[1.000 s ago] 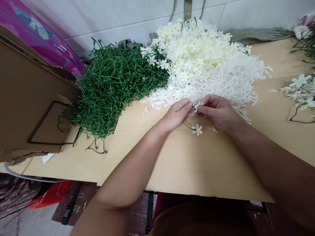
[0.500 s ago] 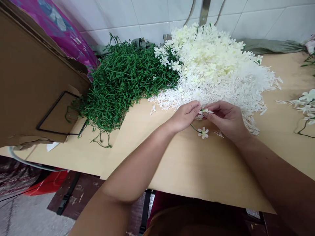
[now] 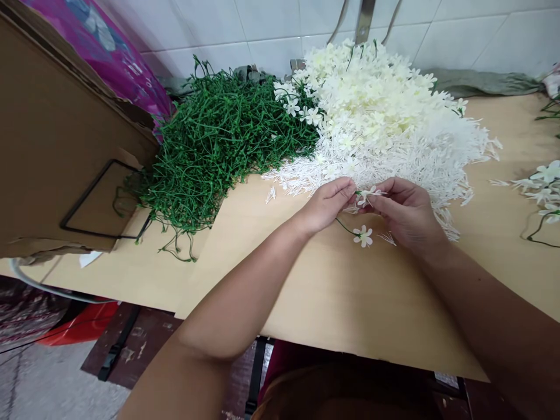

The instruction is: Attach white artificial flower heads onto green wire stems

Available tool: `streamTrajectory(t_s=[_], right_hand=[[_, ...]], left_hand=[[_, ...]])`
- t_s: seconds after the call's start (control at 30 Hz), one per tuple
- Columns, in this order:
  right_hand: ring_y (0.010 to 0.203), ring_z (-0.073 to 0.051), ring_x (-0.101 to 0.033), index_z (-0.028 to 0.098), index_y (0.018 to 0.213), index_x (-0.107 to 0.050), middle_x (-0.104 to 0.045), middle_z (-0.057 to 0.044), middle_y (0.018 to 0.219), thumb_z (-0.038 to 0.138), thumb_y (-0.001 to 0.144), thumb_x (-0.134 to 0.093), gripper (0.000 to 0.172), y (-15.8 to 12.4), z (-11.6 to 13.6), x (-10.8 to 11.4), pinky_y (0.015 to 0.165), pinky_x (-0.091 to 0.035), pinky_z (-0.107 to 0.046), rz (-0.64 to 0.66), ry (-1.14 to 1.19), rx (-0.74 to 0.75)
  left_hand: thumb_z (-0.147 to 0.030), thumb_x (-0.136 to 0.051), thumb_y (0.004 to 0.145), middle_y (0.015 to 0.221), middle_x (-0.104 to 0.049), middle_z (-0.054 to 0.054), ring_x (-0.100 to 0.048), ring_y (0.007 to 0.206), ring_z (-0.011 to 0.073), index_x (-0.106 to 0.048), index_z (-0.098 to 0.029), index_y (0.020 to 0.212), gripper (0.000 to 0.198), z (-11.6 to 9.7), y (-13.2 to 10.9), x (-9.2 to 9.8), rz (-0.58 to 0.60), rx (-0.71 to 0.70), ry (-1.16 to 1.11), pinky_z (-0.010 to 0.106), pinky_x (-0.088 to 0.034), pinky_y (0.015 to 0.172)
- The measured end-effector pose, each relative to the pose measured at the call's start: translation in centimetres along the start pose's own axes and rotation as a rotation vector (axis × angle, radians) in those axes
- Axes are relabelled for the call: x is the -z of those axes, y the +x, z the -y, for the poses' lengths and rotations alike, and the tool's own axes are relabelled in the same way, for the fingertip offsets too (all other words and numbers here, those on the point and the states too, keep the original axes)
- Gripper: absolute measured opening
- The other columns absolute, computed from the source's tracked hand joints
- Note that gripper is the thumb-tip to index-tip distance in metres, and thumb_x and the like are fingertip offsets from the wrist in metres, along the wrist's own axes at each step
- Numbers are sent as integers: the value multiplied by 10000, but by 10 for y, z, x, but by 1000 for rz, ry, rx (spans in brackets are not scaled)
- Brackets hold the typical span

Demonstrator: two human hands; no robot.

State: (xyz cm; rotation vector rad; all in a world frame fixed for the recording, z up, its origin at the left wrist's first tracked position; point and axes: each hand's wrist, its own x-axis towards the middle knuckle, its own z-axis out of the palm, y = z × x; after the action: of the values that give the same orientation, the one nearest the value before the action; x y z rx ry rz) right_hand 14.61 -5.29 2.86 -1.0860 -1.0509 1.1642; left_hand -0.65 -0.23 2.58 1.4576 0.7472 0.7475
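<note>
My left hand (image 3: 326,204) is closed on a green stem; one branch ends in a white flower (image 3: 363,235) hanging below the fingers. Between my hands, another white flower (image 3: 366,196) sits at the tip of the stem. My right hand (image 3: 406,213) pinches thin white stamens at that flower. Just below the right fingers a small white sprig (image 3: 387,238) shows. Behind my hands lie a heap of white stamens (image 3: 394,157) and a pile of cream-white petals (image 3: 371,96). To their left is a heap of green stems (image 3: 227,134).
A cardboard box (image 3: 61,146) with a black wire frame (image 3: 94,198) stands at the left, beside a purple bag (image 3: 131,64). More white flowers (image 3: 545,189) lie at the right edge. A tiled wall (image 3: 271,23) rises behind the table (image 3: 328,297).
The flower between my hands now shows more fully, with its petals turned outward. My right fingers have shifted slightly right, away from the left fingertips.
</note>
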Motion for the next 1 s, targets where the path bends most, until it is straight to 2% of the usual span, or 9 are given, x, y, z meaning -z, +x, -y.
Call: streamTrajectory(t_s=[0.17,0.37,0.53,0.8,1.0], right_hand=[[583,-119,-633,213,634,-638,-646,43,638,388,517,-928,358,3,-3,3,670,-592,-320,50,130,-126],[586,-129,-650,208,613,-619,-634,50,605,381,491,-944,389,5,-5,4,670,-593,-320,74,169,-184],[593,-134,-653,208,605,-620,-646,41,610,387,479,-948,394,7,-9,4,664,-588,-316,68,166,-175],[582,-126,-659,215,594,-625,-682,32,604,355,507,-936,351,9,-14,5,598,-554,-265,46,92,-127],[585,-130,-666,213,586,-617,-677,37,601,341,529,-925,338,8,-15,4,601,-555,-271,29,108,-131]], left_hand=[[-402,-532,943,614,-428,-21,-461,588,104,-436,-188,668,361,-7,-1,-3,33,64,-66,267,-400,566],[-330,-550,938,611,-426,-32,-445,584,92,-451,-179,659,333,-6,0,-4,46,39,-110,245,-399,591],[-444,-606,891,603,-441,-39,-406,591,85,-481,-169,662,379,3,2,-1,25,-16,-48,228,-376,617],[-224,-501,946,623,-457,-34,-389,597,91,-456,-171,647,307,8,6,-5,-35,3,14,231,-339,625],[-181,-474,950,604,-439,-41,-379,599,98,-436,-173,628,324,5,7,-6,-55,9,104,246,-322,643]])
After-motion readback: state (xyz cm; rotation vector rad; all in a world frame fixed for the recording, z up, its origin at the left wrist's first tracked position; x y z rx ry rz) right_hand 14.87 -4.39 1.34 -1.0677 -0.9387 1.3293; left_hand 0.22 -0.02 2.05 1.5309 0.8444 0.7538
